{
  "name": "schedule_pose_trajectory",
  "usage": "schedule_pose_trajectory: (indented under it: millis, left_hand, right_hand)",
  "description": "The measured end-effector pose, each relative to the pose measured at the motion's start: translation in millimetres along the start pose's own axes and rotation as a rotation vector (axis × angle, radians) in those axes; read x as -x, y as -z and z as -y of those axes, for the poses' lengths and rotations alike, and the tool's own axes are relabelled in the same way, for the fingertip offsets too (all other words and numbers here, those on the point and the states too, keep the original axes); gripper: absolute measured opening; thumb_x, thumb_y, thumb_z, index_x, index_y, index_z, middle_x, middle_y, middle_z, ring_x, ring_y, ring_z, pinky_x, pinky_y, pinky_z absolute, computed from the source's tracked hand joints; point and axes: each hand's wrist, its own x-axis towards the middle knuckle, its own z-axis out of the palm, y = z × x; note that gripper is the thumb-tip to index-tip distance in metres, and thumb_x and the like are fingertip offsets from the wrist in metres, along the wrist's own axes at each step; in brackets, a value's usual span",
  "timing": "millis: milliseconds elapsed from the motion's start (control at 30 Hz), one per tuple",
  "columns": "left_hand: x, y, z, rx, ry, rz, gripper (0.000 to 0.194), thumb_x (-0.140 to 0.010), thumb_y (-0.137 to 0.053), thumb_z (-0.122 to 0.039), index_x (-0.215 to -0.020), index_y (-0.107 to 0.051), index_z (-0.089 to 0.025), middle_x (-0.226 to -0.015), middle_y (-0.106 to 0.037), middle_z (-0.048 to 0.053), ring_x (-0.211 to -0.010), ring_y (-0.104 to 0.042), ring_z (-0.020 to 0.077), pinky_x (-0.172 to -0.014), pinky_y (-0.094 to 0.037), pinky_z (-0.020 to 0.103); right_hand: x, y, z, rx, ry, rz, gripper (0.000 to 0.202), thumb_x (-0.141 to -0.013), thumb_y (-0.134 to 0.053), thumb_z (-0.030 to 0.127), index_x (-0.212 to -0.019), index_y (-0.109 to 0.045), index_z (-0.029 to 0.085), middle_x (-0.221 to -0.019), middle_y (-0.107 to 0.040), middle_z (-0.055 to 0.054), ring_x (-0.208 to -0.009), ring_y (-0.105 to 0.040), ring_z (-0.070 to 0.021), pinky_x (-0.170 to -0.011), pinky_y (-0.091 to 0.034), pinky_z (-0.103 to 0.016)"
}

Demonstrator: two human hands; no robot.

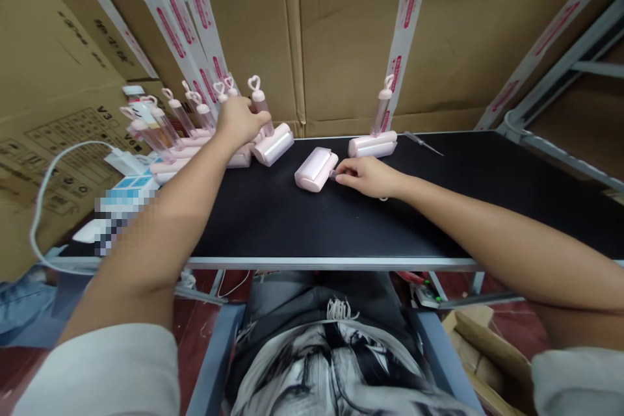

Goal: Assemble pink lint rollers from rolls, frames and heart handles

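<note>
The pale pink plastic roller with a whitish wrap (316, 169) lies on its side on the black-topped desk (292, 227), near the middle, its short translucent stem pointing toward the right hand (368, 177). The right hand's grip is narrow, thumb and fingers closed on that stem; the heart-loop end is hidden inside the hand.

The left hand (241, 120) reaches to a second pink roller (273, 144), which stands with its clear stem and heart-shaped loop upward. This grip is narrow too, with the thumb against the stem; the other fingertips are hidden, so whether they pinch it cannot be told.

Just left, partly covered by the left hand and forearm, stands a cluster of similar pink rollers (181, 153). Another upright pink roller (373, 144) stands beyond the right hand, with a thin pale tool (424, 143) to its right. At the left end are a white-capped bottle (133, 92), a white plug with a cable (125, 161) and a blue-and-white box (127, 190). Brown cardboard sheets (341, 32) close off the back.
</note>
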Motion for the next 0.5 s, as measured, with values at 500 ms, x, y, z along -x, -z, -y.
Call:
schedule_pose_trajectory:
  millis: [500]
  left_hand:
    - [45.5, 62.2, 87.1, 0.188, 0.177, 0.039, 0.017, -0.064, -0.067, -0.029, -0.079, -0.066, -0.02, -0.066, -0.067, 0.003, -0.058, -0.062, 0.0182, -0.055, -0.048, 0.03]
  right_hand:
    - [-3.1, 2.8, -3.4, -0.027, 0.028, 0.055, 0.03, -0.099, -0.064, 0.039, -0.112, -0.079, 0.016, -0.085, -0.075, -0.004, -0.075, -0.065, -0.0187, -0.073, -0.044, -0.03]
